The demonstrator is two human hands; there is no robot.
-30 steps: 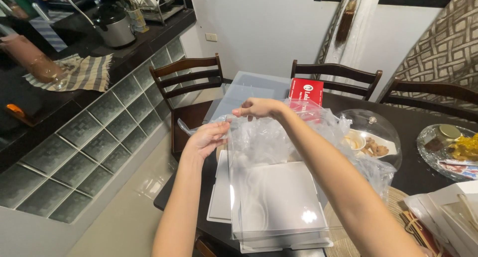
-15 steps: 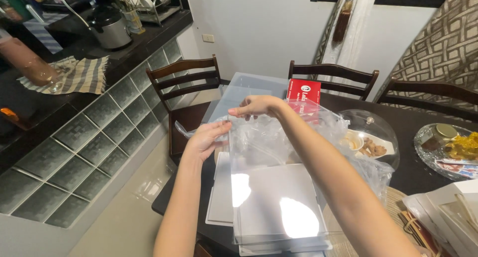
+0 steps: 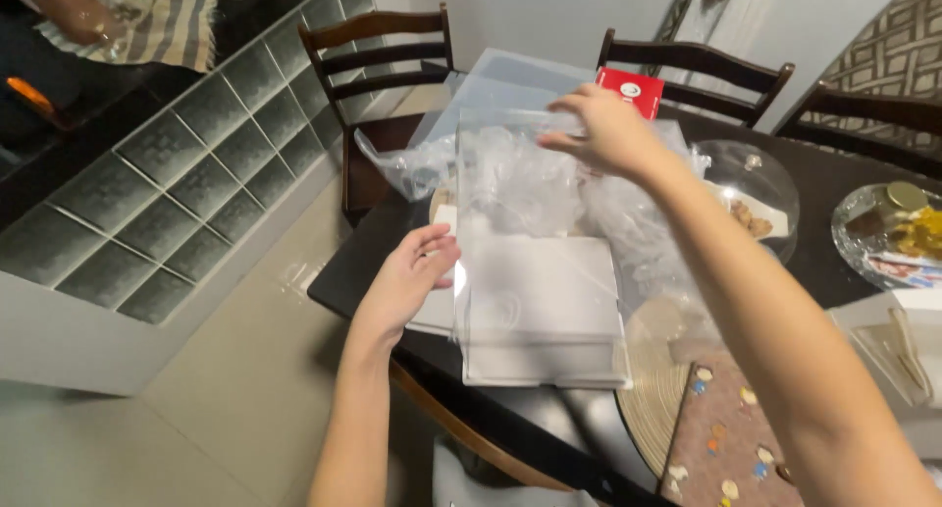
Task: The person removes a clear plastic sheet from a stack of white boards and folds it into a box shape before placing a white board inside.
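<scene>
My right hand (image 3: 608, 129) is raised over the table and pinches the top edge of a clear plastic bag (image 3: 520, 183). The bag hangs down around a flat white box (image 3: 545, 311) lying on the dark table (image 3: 343, 286). My left hand (image 3: 412, 276) rests against the left side of the box and bag, fingers apart and gripping nothing. More crumpled clear plastic is bunched behind the box.
A red box (image 3: 630, 87), a glass dome cover (image 3: 756, 178) over food and a glass plate (image 3: 888, 232) sit farther back. A woven placemat (image 3: 653, 389) lies near the front edge. Dark wooden chairs (image 3: 378, 51) ring the table. A glass-block wall (image 3: 196, 183) stands left, another person's arm (image 3: 69, 11) beyond it.
My right hand has lifted the bag's top edge higher and to the right. My left hand has come down from the bag to the box's left side.
</scene>
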